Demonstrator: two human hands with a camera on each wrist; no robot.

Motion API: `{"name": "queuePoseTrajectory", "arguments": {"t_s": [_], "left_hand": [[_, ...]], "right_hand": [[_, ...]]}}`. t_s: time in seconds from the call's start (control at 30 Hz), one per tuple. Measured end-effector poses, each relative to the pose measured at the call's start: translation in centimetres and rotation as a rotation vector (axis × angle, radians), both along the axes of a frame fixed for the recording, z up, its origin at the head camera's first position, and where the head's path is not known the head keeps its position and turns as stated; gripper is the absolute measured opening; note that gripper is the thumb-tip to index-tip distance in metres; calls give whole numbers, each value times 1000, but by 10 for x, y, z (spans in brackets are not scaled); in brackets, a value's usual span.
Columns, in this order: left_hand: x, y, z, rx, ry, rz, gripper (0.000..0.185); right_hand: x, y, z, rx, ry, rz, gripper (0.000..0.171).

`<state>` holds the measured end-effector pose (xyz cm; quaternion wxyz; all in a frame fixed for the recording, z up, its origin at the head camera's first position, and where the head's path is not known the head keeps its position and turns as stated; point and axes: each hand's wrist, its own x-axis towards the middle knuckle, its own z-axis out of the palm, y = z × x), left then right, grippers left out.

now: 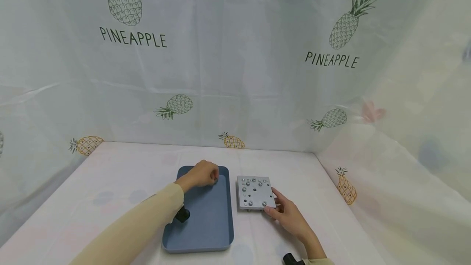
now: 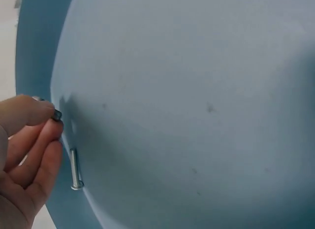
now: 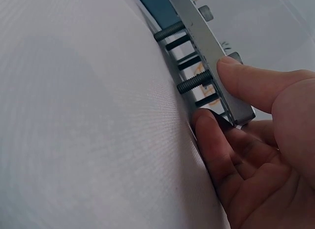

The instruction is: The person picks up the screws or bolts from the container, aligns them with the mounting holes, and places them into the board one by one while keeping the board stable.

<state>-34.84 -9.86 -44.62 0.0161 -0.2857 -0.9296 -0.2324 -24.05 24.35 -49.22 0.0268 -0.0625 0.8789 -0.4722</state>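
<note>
Over the far right part of a blue tray (image 1: pixel 206 220), my left hand (image 1: pixel 204 174) pinches a small metal bolt (image 2: pixel 57 115) between thumb and fingers. Mostly the bolt's dark end shows; the fingers hide the rest. Another bolt (image 2: pixel 75 170), silver with a flat head, lies against the tray's inner edge below that hand. My right hand (image 1: pixel 290 216) grips the near right corner of a square metal plate (image 1: pixel 259 196), thumb on the near side. Several bolts stand in the plate's holes, and threaded ends (image 3: pixel 194 82) stick out beneath it.
The tray and the plate stand side by side on a table with a pale patterned cloth (image 1: pixel 121 183). Behind hangs a white curtain (image 1: pixel 235 72) with pineapple prints, which also closes off the right side. Black wrist cameras (image 1: pixel 182 214) sit on both wrists.
</note>
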Motion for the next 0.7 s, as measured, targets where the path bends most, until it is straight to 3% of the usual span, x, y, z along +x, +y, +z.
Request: {"name": "queuePoseTrajectory", "arguments": {"t_s": [0.1, 0.43, 0.7], "left_hand": [[-1, -2, 1, 55, 15, -25, 16], [9, 3, 15, 164, -57, 3, 13], [16, 13, 20, 267, -97, -33, 11]], "right_hand": [[0, 0, 0, 3, 6, 0, 85], [0, 1, 1, -9, 11, 4, 84], [2, 0, 2, -12, 11, 10, 84]]}}
